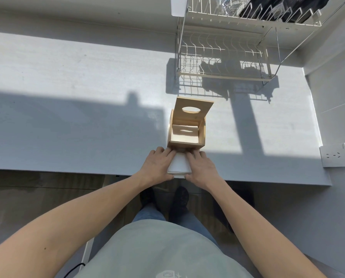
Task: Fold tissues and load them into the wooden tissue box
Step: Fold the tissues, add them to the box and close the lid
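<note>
Tissues [179,164], a small white stack of them, lay on the white table [67,121] right at its near edge, directly in front of the wooden tissue box [186,135] and touching or almost touching its front wall. Both hands pressed on the stack from either side: the left hand [156,166] lay with flat palm and fingers on the stack's left part, thumb hooked at its near edge, and the right hand [200,167] mirrored it on the right part. Fingertips of both reached the foot of the box. Neither hand was closed around anything (they lay spread and flat on the paper).

The box stood open, its lid [193,109] with an oval hole tilted up at the far side, and its inside held nothing visible but sunlight and shadow. Beyond the box and slightly to its right stood a white wire dish rack [223,57]. Far right of the box, a white wall socket [335,155] sat at the table's end.
</note>
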